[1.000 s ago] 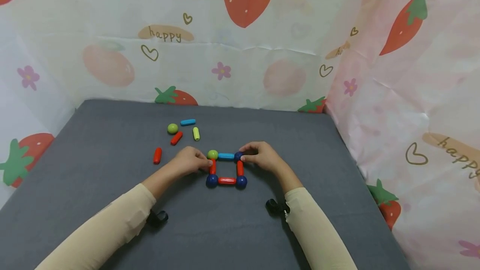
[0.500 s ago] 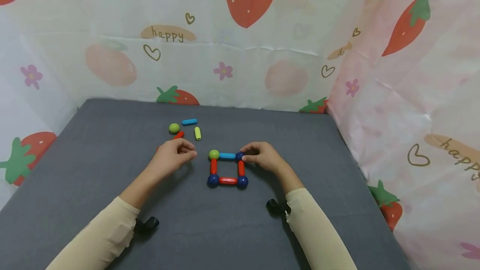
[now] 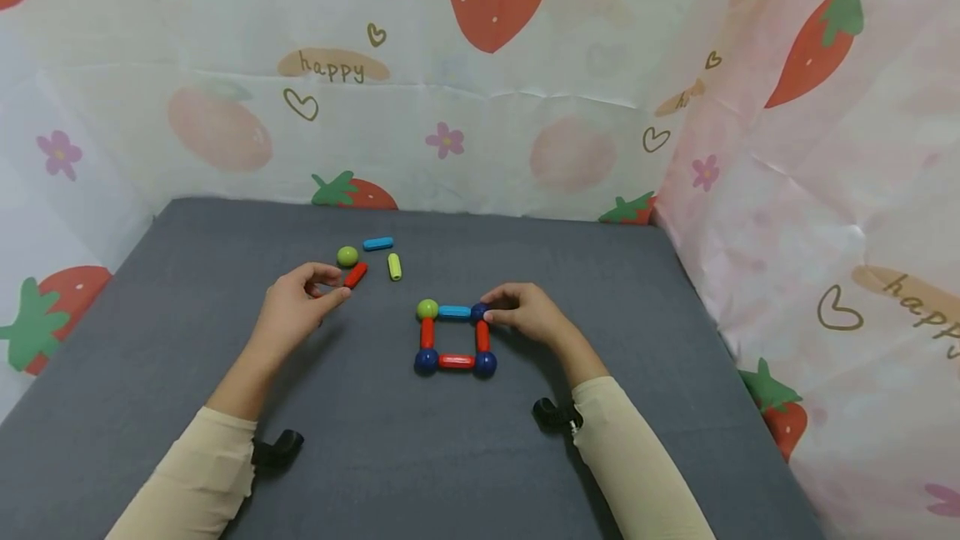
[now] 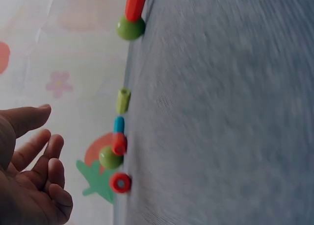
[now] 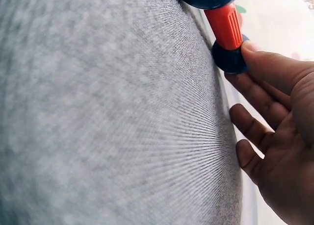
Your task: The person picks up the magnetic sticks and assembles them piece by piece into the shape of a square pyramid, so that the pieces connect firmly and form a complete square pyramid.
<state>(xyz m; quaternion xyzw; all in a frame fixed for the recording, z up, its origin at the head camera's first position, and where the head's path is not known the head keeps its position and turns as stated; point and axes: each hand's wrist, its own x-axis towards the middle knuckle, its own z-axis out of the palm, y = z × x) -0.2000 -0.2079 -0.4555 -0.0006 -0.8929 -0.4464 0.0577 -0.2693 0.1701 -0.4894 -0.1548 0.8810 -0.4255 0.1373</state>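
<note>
On the worktop (image 3: 600,298), a dark-blue ball (image 3: 477,312) at the far right corner of a rod-and-ball square (image 3: 456,362) is pinched by the right hand (image 3: 527,312); nothing is held by the left hand (image 3: 287,311), its fingers parted near a loose red rod (image 3: 356,275) to the square's far left.

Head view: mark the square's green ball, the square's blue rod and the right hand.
Square's green ball (image 3: 427,310): head view, middle of its surface.
Square's blue rod (image 3: 454,312): head view, mid-length.
Right hand (image 3: 532,312): head view, middle of the hand.
</note>
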